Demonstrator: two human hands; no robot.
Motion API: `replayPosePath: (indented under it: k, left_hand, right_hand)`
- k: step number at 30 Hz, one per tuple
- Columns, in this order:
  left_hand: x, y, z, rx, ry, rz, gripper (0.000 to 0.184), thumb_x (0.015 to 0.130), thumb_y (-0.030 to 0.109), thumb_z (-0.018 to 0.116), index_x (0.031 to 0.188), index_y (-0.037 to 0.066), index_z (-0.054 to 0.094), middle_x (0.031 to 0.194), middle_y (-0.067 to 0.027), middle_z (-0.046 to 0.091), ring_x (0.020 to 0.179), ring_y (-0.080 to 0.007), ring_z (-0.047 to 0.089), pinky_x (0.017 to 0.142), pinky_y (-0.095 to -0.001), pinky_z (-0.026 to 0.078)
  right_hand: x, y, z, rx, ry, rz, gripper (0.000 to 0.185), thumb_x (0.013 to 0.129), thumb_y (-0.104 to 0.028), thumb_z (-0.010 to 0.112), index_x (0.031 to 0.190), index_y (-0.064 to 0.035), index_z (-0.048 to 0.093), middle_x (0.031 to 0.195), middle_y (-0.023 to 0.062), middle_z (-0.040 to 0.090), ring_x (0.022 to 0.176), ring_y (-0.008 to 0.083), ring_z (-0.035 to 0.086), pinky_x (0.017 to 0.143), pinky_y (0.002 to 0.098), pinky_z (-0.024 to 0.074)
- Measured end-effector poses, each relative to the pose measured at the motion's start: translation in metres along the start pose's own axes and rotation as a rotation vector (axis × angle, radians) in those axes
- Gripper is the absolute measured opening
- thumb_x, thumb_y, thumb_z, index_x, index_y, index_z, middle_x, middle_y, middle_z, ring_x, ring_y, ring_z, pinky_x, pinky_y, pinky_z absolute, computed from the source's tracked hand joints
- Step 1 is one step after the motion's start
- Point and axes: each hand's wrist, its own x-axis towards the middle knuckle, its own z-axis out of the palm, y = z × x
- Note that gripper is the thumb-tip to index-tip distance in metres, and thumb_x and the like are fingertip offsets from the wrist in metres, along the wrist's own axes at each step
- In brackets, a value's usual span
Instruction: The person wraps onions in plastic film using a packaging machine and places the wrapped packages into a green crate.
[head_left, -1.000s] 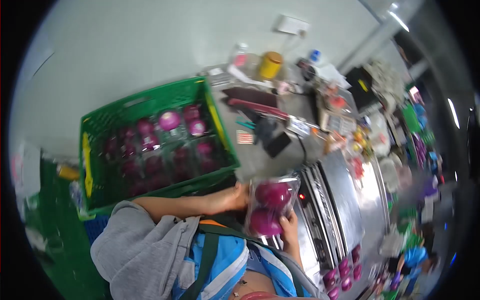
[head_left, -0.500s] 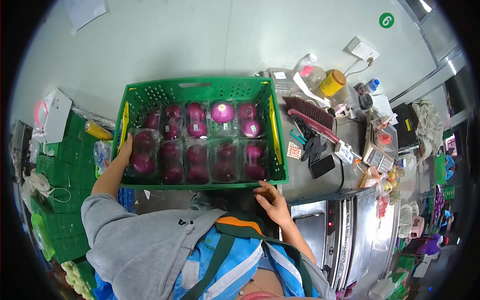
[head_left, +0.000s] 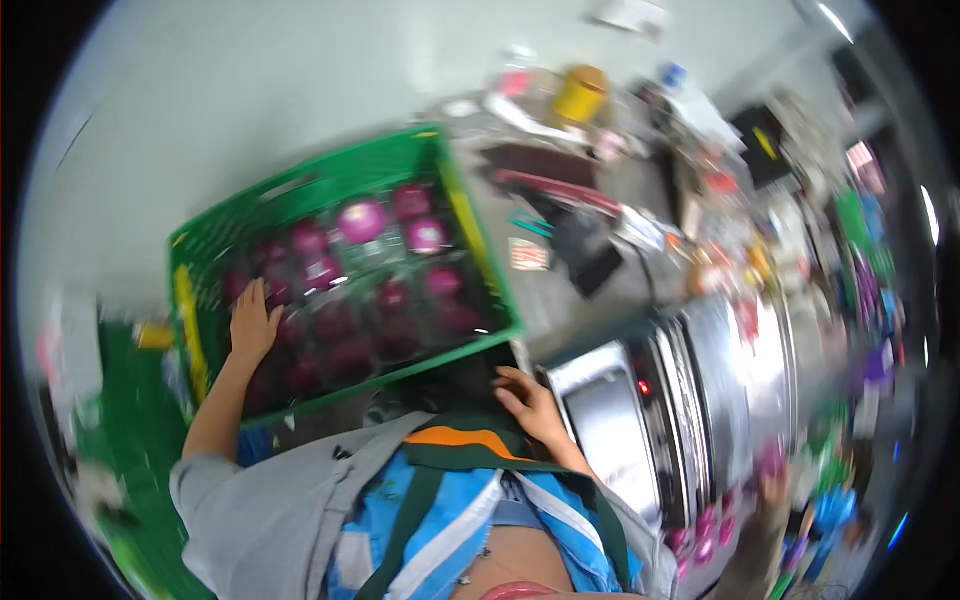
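A green plastic crate [head_left: 505,290] holds rows of clear packs with purple onions [head_left: 335,320] in them. My left hand [head_left: 253,328] lies over the packs at the crate's left side, fingers stretched out and holding nothing. Part of the pack beneath that hand is hidden. Just off the crate's near right corner, my right hand [head_left: 535,405] hangs with its fingers bent and apart, nothing in it. The view is smeared by motion.
A brush [head_left: 545,170], a phone [head_left: 597,270] and a yellow jar [head_left: 580,95] lie on the counter to the right. Nearer stands a metal machine [head_left: 605,420] with a red light. At lower right, another person's hand [head_left: 773,487] is near loose purple onions [head_left: 705,530].
The view has turned and shifted right, so the crate appears tilted and further left. My left hand has let go of the corner pack and lies over the packs. My right hand has left the crate's rim.
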Motion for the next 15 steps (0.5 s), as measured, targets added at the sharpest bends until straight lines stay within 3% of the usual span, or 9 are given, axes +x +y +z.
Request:
replayPosePath:
  k: [2,4,6,9,12,15]
  left_hand:
    - [0.038,0.091,-0.031,-0.814,-0.169,0.232,0.044,0.077,0.017,0.059,0.116,0.002,0.046,0.108,-0.0165,0.055,0.097,-0.0296,0.054,0.081,-0.0372,0.043]
    - [0.044,0.204,-0.062,-0.923,-0.126,0.634,0.033,0.075,0.013,0.061,0.106,0.004,0.055,0.096,-0.0134,0.06,0.088,-0.0288,0.058,0.078,-0.0362,0.045]
    - [0.027,0.305,-0.092,-0.967,-0.125,1.119,0.03,0.072,0.011,0.063,0.1,0.003,0.057,0.096,-0.0126,0.06,0.087,-0.0287,0.058,0.076,-0.0359,0.045]
    - [-0.014,0.426,-0.133,-1.004,-0.106,1.709,0.022,0.069,0.009,0.064,0.09,0.006,0.062,0.086,-0.0087,0.063,0.079,-0.0252,0.059,0.07,-0.0347,0.045]
    - [-0.022,0.516,-0.133,-0.986,-0.113,1.887,0.018,0.069,0.01,0.063,0.086,0.008,0.063,0.081,-0.006,0.064,0.076,-0.0233,0.059,0.068,-0.0334,0.045]
    - [-0.009,0.582,-0.124,-0.825,0.026,2.072,0.015,0.069,0.013,0.061,0.083,0.012,0.064,0.077,-0.003,0.063,0.069,-0.0208,0.059,0.064,-0.0332,0.045]
  right_hand:
    - [-0.016,0.001,-0.006,0.001,0.084,-0.022,0.036,0.083,-0.015,0.057,0.116,-0.0021,0.047,0.095,0.0109,0.06,0.088,0.0159,0.057,0.08,0.0274,0.0442]
    - [-0.035,0.0,-0.014,0.016,0.18,-0.088,0.035,0.082,-0.015,0.057,0.114,-0.0024,0.049,0.092,0.0106,0.061,0.084,0.0173,0.058,0.077,0.0297,0.0453]
    - [-0.058,-0.004,-0.028,-0.107,0.322,-0.167,0.033,0.082,-0.014,0.057,0.111,-0.0016,0.05,0.088,0.0126,0.061,0.079,0.0198,0.059,0.074,0.0308,0.0458]
    - [-0.109,-0.003,-0.058,-0.014,0.524,-0.133,0.03,0.081,-0.013,0.056,0.108,-0.0011,0.053,0.086,0.0128,0.062,0.077,0.0196,0.06,0.072,0.031,0.0464]
    - [-0.171,0.016,-0.099,-0.061,0.789,-0.061,0.028,0.081,-0.014,0.056,0.107,-0.0028,0.055,0.091,0.012,0.063,0.083,0.018,0.061,0.073,0.0285,0.047]
    - [-0.255,0.033,-0.142,-0.214,1.097,0.164,0.021,0.08,-0.014,0.058,0.099,-0.0048,0.061,0.092,0.0105,0.063,0.083,0.0176,0.061,0.074,0.0289,0.047]
